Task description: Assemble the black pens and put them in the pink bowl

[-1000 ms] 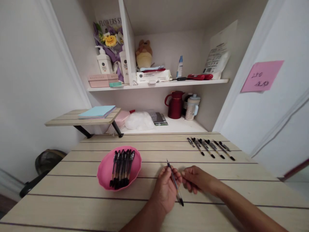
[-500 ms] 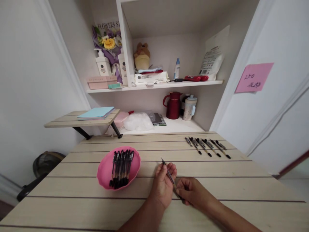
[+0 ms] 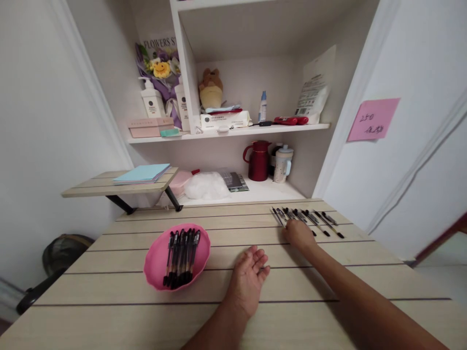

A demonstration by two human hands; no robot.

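Observation:
My right hand (image 3: 299, 235) reaches to the left end of a row of pen parts on the table, its fingers closed on a pen barrel (image 3: 277, 217) whose tip points away from me. The fingers hide the pen's near end. Beside it lie several uncapped black pens (image 3: 321, 223) and loose black caps (image 3: 330, 218), side by side. My left hand (image 3: 248, 279) rests palm up near the table's middle, fingers loosely bent and apart, with no pen in it. To its left stands a pink scalloped bowl (image 3: 151, 267) holding several capped black pens (image 3: 181, 255).
A small raised wooden stand (image 3: 83, 187) at the back left carries blue paper (image 3: 142, 172). Behind the slatted table (image 3: 120, 291) are white shelves (image 3: 255, 195) with a dark red jug (image 3: 259, 161), a pale cup (image 3: 283, 165) and a white fluffy bundle (image 3: 206, 186).
My right hand has carried the pen from my left hand to the left end of the row. The left hand has let go and its fingers have loosened. The view has shifted slightly.

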